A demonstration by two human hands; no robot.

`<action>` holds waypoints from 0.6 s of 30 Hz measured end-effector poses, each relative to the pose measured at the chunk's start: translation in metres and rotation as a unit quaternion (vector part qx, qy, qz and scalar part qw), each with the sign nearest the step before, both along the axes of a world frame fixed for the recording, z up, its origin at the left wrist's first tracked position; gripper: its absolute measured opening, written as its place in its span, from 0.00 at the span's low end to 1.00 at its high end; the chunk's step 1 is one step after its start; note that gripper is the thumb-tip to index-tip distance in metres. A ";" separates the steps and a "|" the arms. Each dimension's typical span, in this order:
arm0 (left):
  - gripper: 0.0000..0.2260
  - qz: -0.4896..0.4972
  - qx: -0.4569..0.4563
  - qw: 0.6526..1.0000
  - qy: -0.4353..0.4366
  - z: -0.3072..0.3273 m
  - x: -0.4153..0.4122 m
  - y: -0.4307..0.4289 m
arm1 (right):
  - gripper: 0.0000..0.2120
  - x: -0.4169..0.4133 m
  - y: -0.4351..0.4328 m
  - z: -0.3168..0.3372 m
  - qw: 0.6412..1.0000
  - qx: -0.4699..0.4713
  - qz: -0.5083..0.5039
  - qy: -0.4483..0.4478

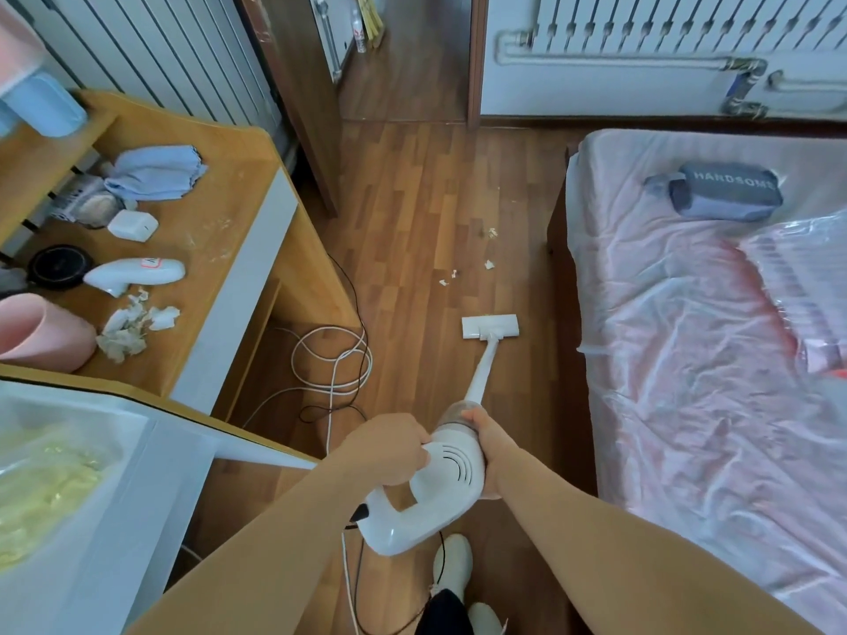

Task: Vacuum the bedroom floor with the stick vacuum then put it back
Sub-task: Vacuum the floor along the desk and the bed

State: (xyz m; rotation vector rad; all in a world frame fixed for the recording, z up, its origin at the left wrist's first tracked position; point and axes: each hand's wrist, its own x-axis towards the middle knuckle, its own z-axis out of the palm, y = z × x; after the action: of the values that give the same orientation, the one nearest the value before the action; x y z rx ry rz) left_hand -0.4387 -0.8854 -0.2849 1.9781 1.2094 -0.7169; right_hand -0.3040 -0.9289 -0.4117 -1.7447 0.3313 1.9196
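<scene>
A white stick vacuum (451,469) stands tilted in front of me, its tube running up to the flat floor head (489,326) on the wooden floor (412,199). My left hand (389,446) grips the upper part of the vacuum's handle. On the motor body's right side, just below the clear dust cup, my right hand (488,444) holds the vacuum. Small white paper scraps (489,264) lie on the floor just beyond the floor head.
A wooden desk (229,213) with cloth, tissue scraps and gadgets stands at left. Coiled cables (332,364) lie on the floor beside it. A bed under pink plastic-covered sheets (687,359) fills the right. A doorway (403,61) opens ahead. My white shoes (453,561) are below.
</scene>
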 end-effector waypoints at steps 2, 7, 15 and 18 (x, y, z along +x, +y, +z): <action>0.14 -0.009 -0.003 1.000 0.001 -0.004 0.004 0.008 | 0.27 0.004 0.010 -0.004 1.000 0.007 0.005 -0.005; 0.14 -0.014 -0.019 1.000 0.012 -0.006 -0.004 0.017 | 0.30 0.000 0.013 -0.010 1.000 -0.004 0.018 0.018; 0.15 -0.037 0.001 0.999 0.012 -0.002 0.009 0.075 | 0.27 0.008 0.072 -0.007 1.000 0.027 -0.009 0.005; 0.16 -0.032 0.007 0.999 0.006 -0.008 0.018 0.097 | 0.24 0.018 0.098 -0.008 0.999 0.046 -0.013 -0.021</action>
State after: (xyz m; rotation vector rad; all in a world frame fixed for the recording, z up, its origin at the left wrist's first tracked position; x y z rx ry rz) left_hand -0.4206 -0.7887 -0.2934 2.0340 1.1663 -0.7544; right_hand -0.2859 -0.8313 -0.4200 -1.7110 0.2456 1.8481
